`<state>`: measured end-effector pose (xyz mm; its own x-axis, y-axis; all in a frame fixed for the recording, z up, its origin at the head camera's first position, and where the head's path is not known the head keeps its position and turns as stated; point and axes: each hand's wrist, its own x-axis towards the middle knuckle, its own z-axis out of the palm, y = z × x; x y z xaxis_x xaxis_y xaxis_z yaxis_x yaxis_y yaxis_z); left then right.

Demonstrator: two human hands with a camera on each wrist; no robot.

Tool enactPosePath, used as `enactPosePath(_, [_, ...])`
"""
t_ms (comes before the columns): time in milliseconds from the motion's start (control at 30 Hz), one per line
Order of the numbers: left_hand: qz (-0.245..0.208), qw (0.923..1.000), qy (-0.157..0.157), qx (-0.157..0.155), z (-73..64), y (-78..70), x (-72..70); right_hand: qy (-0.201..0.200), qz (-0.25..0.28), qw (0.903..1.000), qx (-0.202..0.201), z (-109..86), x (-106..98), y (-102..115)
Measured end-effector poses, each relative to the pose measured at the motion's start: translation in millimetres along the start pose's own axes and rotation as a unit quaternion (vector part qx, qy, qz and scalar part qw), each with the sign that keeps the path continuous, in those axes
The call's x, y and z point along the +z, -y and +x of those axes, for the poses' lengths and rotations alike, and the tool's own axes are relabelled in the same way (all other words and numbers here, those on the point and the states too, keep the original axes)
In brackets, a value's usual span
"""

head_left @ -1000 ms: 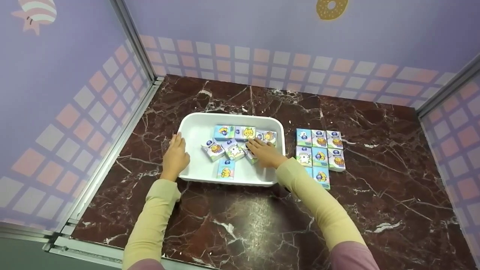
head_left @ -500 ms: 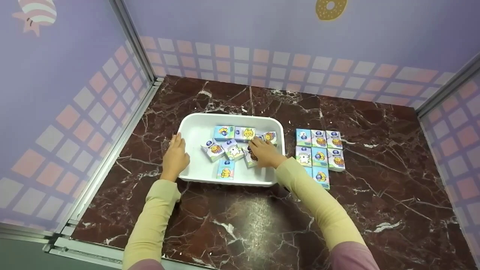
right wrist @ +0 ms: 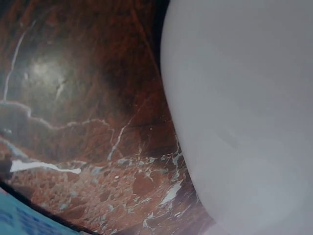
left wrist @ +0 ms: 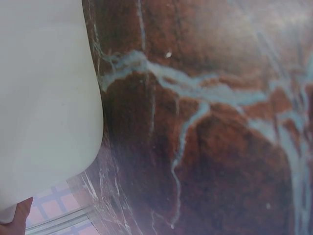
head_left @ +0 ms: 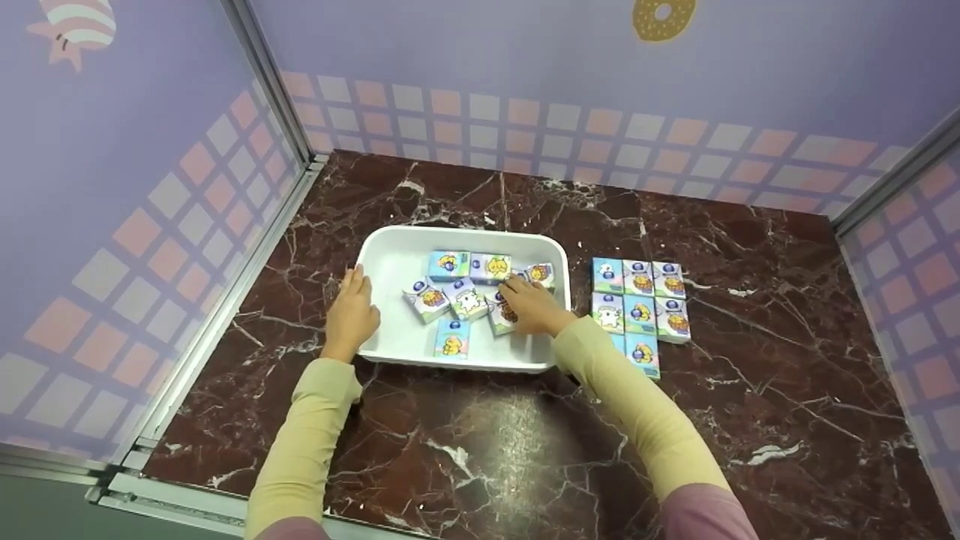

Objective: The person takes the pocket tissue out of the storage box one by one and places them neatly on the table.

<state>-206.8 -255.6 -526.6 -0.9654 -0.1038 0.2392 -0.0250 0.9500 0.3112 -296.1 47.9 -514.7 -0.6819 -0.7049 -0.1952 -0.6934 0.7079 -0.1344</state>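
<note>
- As I watch the head view, the right hand point(head_left: 531, 306) bends over a small box point(head_left: 501, 315) inside the white tray point(head_left: 390, 274); the left hand point(head_left: 351, 315) rests at its rim. Probably the step is picking; next calls for a sure pinch.
- Left wrist: tray wall.
- Right wrist: likewise; how far either hand's fingers close, I cannot tell.

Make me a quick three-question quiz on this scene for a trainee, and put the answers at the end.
1. From the person's viewpoint, where do the small printed boxes outside the white tray lie?
A. Left of it
B. Right of it
C. Behind it
2. True or false: the right hand reaches into the tray.
3. Fill in: the left hand is at the tray's ____ side.

Key: 1. B; 2. true; 3. left
</note>
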Motion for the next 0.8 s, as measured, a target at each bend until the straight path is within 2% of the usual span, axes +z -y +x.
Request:
enactPosePath(333, [-0.002,0.9999,0.015,-0.008,-0.2,-0.7,-1.0,-0.064,0.064,0.9957,-0.021,-10.4,-14.6,-2.5])
enactPosePath(567, [0.000,0.9998,0.017,-0.010,0.9,-1.0,-1.6,-0.107,0.071,0.9911,-0.035,-23.4,-26.5,-12.9])
enactPosePath(800, [0.000,0.9998,0.018,-0.009,1.1,0.0,-0.2,-0.122,0.075,0.9895,-0.017,-40.2,-35.6,-24.2])
